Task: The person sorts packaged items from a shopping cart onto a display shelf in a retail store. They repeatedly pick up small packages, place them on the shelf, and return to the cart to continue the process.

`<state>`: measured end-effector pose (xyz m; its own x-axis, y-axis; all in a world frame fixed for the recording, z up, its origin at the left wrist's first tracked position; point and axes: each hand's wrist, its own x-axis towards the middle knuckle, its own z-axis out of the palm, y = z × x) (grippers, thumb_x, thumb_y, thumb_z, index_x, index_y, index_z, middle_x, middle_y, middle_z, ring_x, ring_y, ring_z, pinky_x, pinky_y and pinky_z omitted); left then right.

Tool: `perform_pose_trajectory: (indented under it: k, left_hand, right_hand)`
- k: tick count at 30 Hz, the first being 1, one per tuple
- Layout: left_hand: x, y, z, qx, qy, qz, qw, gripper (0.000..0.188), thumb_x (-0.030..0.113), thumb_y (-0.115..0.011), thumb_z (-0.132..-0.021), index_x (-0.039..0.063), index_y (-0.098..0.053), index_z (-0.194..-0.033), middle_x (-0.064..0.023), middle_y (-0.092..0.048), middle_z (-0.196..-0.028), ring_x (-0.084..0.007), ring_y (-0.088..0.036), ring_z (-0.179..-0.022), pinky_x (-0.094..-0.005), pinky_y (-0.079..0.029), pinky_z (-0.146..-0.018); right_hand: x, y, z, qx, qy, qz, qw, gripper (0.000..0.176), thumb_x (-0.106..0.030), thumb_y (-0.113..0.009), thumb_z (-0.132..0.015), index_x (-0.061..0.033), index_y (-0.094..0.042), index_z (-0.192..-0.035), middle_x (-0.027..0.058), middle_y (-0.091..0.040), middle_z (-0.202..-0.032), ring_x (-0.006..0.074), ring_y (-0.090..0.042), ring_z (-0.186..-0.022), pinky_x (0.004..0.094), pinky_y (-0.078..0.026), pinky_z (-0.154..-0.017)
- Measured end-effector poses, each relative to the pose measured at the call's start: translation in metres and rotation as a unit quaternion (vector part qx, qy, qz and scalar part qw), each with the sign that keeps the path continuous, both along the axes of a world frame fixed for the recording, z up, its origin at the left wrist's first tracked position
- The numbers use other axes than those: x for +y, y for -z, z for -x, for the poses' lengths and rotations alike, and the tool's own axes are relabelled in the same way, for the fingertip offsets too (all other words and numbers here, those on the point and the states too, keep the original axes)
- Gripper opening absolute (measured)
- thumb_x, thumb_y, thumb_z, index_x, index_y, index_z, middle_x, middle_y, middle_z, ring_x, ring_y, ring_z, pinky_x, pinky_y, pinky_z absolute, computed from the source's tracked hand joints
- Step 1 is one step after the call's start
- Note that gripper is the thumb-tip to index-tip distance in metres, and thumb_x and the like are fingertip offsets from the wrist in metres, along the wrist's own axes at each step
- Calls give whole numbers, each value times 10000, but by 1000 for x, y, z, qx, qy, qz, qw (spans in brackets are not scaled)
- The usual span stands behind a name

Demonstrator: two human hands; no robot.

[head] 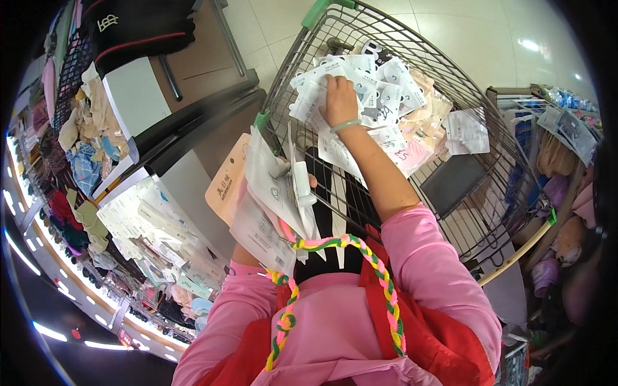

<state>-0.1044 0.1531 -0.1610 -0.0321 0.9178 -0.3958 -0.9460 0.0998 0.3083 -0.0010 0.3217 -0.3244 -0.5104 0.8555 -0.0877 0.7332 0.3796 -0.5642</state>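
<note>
My right hand (341, 102), with a pale green bangle at the wrist, reaches into a wire shopping cart (463, 87). Its fingers are bent over a white package (309, 99) at the near left of a loose pile of flat plastic packages (386, 103); whether they grip it is not plain. Some packages in the pile are white, others pink or beige. My left hand (313, 180) is mostly hidden behind a bunch of white plastic packages (270, 178), held upright at the cart's near left side. A peach card package (228, 181) bearing writing sticks out on the bunch's left.
A dark flat panel (454, 186) lies at the cart's near right. Left of me, a display stand has a white divider (135, 96), a heap of beige garments (91, 116) and white packages (149, 222). Shelves with packaged goods (565, 135) stand beyond the cart at right.
</note>
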Motion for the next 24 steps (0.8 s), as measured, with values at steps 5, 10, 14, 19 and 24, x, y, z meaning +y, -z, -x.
perform_pose_trajectory:
  k: [5,10,14,19,24]
  left_hand:
    - [-11,15,15,-13,104,64,992,353,402,-616,-904,74,-613,-1034,-59,-548,-870,-209,-587,-796,-428,-423,-902]
    - [-5,16,19,-6,103,61,993,374,427,-610,-898,74,-608,-1020,-56,-547,-849,-209,-581,-785,-423,-424,-883]
    - [3,4,12,10,66,64,996,389,448,-595,-899,74,-604,-1007,-55,-547,-833,-209,-576,-774,-418,-426,-866]
    - [10,-10,6,28,35,70,997,409,473,-577,-900,75,-598,-992,-53,-547,-813,-210,-570,-760,-412,-429,-844]
    - [12,-17,3,38,15,81,996,431,499,-559,-901,76,-593,-976,-52,-547,-793,-211,-565,-746,-406,-432,-822]
  right_hand:
    - [-6,-13,-10,-79,-132,251,956,605,-138,-761,-682,-57,-555,-1245,185,-653,-1098,374,-654,-912,451,-525,-809]
    - [-35,-83,-25,-46,-57,191,979,593,-56,-630,-743,-31,-498,-1321,212,-628,-1088,401,-654,-837,473,-529,-769]
    - [-32,-88,-5,-27,127,147,981,818,-20,-621,-723,71,-236,-1439,256,-527,-1113,453,-624,-813,478,-529,-752]
    - [-18,-37,17,48,53,340,938,747,-198,-819,-698,51,-438,-1291,265,-545,-1174,421,-578,-1024,443,-484,-888]
    - [11,-8,-32,45,215,54,974,783,-215,-915,-569,14,-534,-1213,223,-587,-1141,348,-579,-1033,418,-493,-876]
